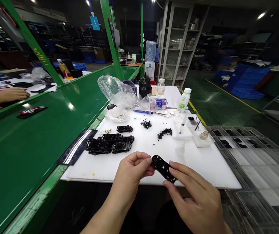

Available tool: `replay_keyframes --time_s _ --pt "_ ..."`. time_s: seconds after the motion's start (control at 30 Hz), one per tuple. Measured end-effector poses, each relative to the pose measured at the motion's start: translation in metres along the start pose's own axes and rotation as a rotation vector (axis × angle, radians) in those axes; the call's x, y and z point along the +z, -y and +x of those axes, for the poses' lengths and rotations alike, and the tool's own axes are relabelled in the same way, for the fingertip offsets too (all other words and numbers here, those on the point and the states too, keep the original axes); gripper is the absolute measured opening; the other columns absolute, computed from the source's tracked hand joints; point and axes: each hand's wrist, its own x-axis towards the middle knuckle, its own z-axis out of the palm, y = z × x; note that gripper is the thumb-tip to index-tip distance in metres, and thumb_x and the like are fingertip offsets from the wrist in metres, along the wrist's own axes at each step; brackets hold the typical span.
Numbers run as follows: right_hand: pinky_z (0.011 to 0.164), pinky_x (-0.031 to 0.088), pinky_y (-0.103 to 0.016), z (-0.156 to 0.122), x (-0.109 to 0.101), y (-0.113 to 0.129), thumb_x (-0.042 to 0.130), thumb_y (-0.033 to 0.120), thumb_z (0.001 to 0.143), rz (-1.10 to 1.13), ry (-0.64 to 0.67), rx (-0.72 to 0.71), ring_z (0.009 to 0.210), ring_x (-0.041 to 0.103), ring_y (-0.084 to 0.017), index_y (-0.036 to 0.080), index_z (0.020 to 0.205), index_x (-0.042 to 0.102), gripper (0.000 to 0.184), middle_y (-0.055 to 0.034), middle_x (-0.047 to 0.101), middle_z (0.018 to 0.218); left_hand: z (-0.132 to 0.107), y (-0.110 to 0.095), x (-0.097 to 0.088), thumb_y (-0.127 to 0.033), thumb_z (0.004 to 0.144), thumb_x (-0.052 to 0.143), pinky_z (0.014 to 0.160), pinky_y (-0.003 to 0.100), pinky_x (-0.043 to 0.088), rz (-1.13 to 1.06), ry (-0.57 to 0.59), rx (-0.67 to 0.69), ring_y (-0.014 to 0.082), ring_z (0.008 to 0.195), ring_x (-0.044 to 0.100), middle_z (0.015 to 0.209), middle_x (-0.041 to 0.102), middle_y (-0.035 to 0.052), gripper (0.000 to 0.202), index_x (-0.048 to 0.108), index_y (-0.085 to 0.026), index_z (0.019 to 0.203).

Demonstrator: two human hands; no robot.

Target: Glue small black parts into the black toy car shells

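A black model car chassis (163, 167) with small holes and pale spots is held at a slant above the front of the white work board. My right hand (195, 191) grips its lower right end between thumb and fingers. The thumb and forefinger of my left hand (135, 169) are closed on its upper left end; whether a tiny part sits between them is hidden. Further left lies a group of black model car bodies (100, 146), with a single car body (124, 129) behind it. Small black parts (164, 133) lie in loose heaps beyond my hands.
White trays (202, 141) with a syringe (182, 125) stand at the right, near a white bottle (184, 100). Plastic bags (117, 92) and a black flask (145, 87) are at the back. Another person's hand (12, 94) shows beyond the green partition (44, 143).
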Motion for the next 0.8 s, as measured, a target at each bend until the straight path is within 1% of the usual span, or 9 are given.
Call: replay_keyframes --time_s 0.17,0.3,0.47,0.67,0.8 --pt "0.088 0.059 -0.025 -0.0016 0.0017 -0.0038 0.068 0.008 0.082 -0.002 -0.002 0.02 0.099 0.068 -0.017 0.011 0.107 0.068 0.025 -0.0105 0.071 0.107 0.0011 -0.0023 -0.0006 -0.028 0.067 0.08 0.058 0.021 0.052 -0.001 0.02 -0.026 0.0117 0.055 0.065 0.06 0.07 0.002 0.019 0.068 -0.015 0.073" --pt "0.087 0.06 -0.027 -0.0017 0.0014 -0.0053 0.068 0.009 0.083 0.01 0.008 0.032 0.099 0.068 -0.018 0.012 0.108 0.067 0.025 -0.0101 0.071 0.107 0.0018 -0.0034 -0.0015 -0.025 0.063 0.083 0.059 0.021 0.053 -0.002 0.014 -0.038 0.0121 0.055 0.066 0.062 0.072 0.0037 0.021 0.068 -0.014 0.074" --pt "0.084 0.062 -0.029 -0.0019 -0.0005 -0.0047 0.068 0.01 0.083 0.023 0.021 0.045 0.098 0.069 -0.019 0.014 0.108 0.067 0.025 -0.0099 0.071 0.106 0.0016 -0.0021 -0.0008 -0.025 0.061 0.084 0.058 0.022 0.053 0.005 -0.006 -0.017 0.0124 0.054 0.066 0.061 0.073 0.0037 0.023 0.069 -0.014 0.073" --pt "0.084 0.062 -0.029 -0.0043 0.0005 -0.0059 0.068 0.008 0.082 0.03 0.0 0.043 0.098 0.069 -0.019 0.014 0.11 0.066 0.029 -0.0103 0.071 0.108 0.0024 0.0039 -0.0011 -0.025 0.065 0.083 0.061 0.023 0.054 0.019 -0.039 0.013 0.0127 0.055 0.066 0.06 0.072 0.0029 0.021 0.068 -0.014 0.075" --pt "0.084 0.062 -0.028 -0.0038 0.0024 -0.0059 0.068 0.007 0.082 0.042 0.002 0.044 0.098 0.068 -0.019 0.013 0.109 0.067 0.028 -0.0107 0.071 0.108 0.0003 0.0058 0.0006 -0.023 0.066 0.081 0.061 0.022 0.054 -0.038 -0.038 0.018 0.012 0.056 0.065 0.06 0.07 0.0011 0.02 0.067 -0.014 0.077"
